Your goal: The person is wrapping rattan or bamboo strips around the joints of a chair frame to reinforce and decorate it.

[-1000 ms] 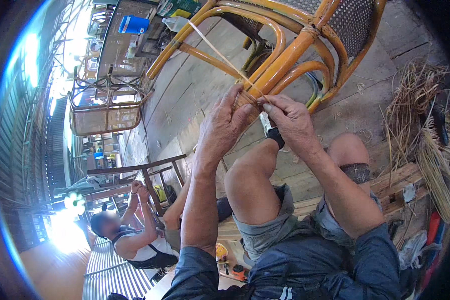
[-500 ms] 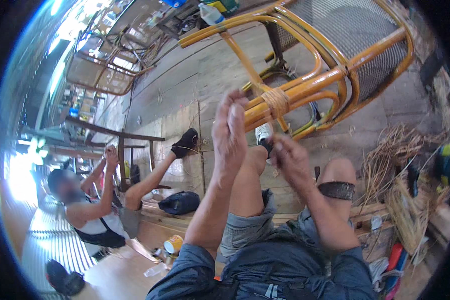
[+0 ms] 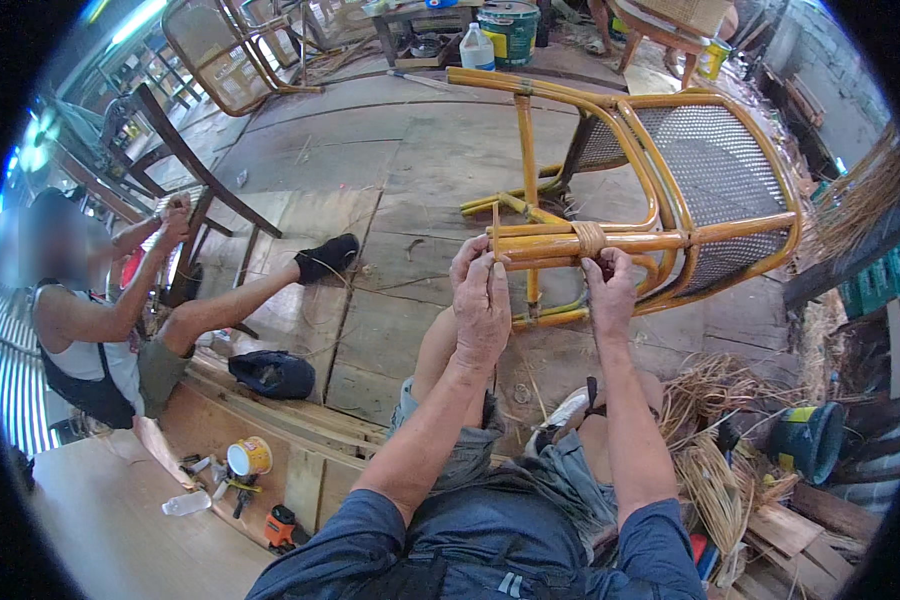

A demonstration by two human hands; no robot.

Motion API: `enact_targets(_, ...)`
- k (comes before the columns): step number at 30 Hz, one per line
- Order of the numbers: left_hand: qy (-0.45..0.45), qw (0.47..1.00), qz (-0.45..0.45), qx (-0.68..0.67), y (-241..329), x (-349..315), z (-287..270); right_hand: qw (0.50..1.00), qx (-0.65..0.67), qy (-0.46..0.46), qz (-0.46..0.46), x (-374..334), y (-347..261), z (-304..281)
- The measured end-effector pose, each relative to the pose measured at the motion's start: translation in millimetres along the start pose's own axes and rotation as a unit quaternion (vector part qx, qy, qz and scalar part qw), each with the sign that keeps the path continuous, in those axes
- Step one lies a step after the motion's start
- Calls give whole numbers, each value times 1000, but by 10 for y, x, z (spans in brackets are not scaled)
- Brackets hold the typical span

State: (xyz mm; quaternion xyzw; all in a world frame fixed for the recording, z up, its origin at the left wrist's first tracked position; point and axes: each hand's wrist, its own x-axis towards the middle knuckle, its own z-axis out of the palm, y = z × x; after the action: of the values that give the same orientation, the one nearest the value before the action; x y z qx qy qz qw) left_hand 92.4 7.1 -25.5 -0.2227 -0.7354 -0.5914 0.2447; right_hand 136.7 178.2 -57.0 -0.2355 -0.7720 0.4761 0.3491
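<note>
A glossy rattan chair [image 3: 660, 238] with woven mesh panels lies tipped over in front of me. A tan cane binding [image 3: 589, 239] wraps its paired poles. My right hand [image 3: 612, 295] pinches the lower edge of this binding between thumb and fingers. My left hand [image 3: 481, 315] is closed at the left end of the poles, around a thin cane strip [image 3: 496, 228] that stands up across them. The strip's lower part is hidden behind the fingers.
At left, a co-worker [image 3: 100, 340] sits by a dark wooden chair frame [image 3: 198, 165]. A yellow-and-white tub [image 3: 249, 456] and an orange-and-black tool [image 3: 280, 526] lie on the bench. Loose cane strips [image 3: 715, 405] and a green bucket [image 3: 808, 440] are at right. A white jug [image 3: 477, 48] stands beyond.
My left hand has gone from held up and spread to closed at the pole end. My right hand has risen to the binding. The view has turned, with the chair appearing more level.
</note>
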Motion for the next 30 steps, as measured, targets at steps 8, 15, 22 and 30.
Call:
enact_targets(8,-38,998,-39,-40,-74,-46,-27,993,-114,-41,-18,-76,380,115)
enact_targets(15,-30,995,-49,-86,-110,37,-78,825,-339,-439,105,-1437,1067,327)
enact_targets(22,-71,976,-157,-135,-126,319,3,951,-57,-300,43,-1259,1033,293)
enact_targets(30,-97,995,-30,-9,-79,249,-73,941,122,-147,279,-978,416,-686)
